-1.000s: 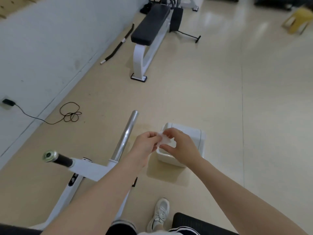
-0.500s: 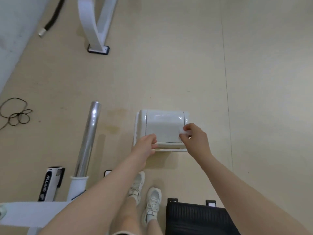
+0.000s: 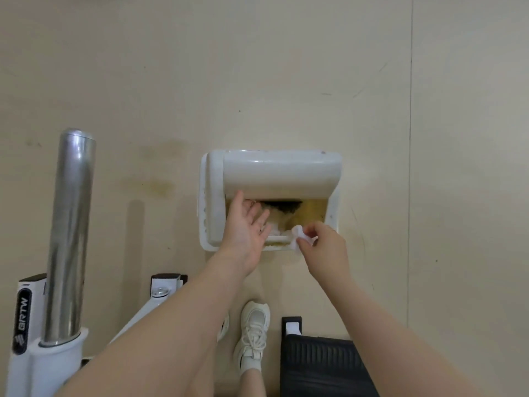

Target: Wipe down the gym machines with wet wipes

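A white bin (image 3: 213, 196) with a swing lid (image 3: 282, 174) stands on the floor below me. Its lid is tilted up, showing used white wipes and a dark gap inside. My left hand (image 3: 247, 227) has straight fingers reaching under the lid's front edge. My right hand (image 3: 322, 247) pinches a crumpled white wet wipe (image 3: 299, 234) over the bin's front rim. A white gym machine frame (image 3: 20, 325) with a chrome bar (image 3: 71, 224) stands at the left.
A black padded seat (image 3: 323, 365) lies at the bottom right, beside my white shoe (image 3: 253, 333). A white machine foot with a bolt (image 3: 163, 287) sits near my left forearm. Beige floor stretches beyond the bin.
The view has tilted down over the bin. My left hand has pushed the lid open, and my right hand has brought the wipe to the opening.
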`<state>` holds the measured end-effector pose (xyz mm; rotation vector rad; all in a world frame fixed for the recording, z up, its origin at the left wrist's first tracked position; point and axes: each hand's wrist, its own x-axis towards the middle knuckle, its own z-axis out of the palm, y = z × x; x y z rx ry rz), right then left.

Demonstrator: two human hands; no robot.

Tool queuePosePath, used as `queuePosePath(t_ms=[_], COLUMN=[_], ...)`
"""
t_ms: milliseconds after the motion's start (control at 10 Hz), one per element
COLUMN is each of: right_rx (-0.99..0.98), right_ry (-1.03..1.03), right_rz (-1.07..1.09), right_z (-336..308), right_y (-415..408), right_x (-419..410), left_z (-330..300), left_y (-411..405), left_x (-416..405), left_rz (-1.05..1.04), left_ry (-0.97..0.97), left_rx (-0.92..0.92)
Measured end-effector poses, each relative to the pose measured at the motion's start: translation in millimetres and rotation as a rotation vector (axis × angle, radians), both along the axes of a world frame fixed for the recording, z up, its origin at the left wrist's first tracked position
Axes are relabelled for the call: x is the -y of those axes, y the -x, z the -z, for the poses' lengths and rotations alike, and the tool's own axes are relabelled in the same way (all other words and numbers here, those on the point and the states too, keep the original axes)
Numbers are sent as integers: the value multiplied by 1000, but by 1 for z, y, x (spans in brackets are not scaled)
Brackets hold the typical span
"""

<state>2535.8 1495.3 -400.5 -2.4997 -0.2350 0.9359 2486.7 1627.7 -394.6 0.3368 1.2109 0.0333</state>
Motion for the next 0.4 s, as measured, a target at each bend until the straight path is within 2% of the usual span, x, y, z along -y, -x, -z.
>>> queuePosePath(t_ms=[200, 300, 400], right_rx=[-302, -326, -293], right_ry=[-126, -78, -34], right_rz=[555, 546, 439], right_z=[30, 27, 8], right_y=[5, 10, 9], right_x=[-35, -41, -29], left_z=[7, 2, -7], left_y=[0, -3, -3], left_x=[-11, -15, -18], left_rz=[3, 18, 40], left_ry=[23, 52, 72], left_rx=[12, -5, -32])
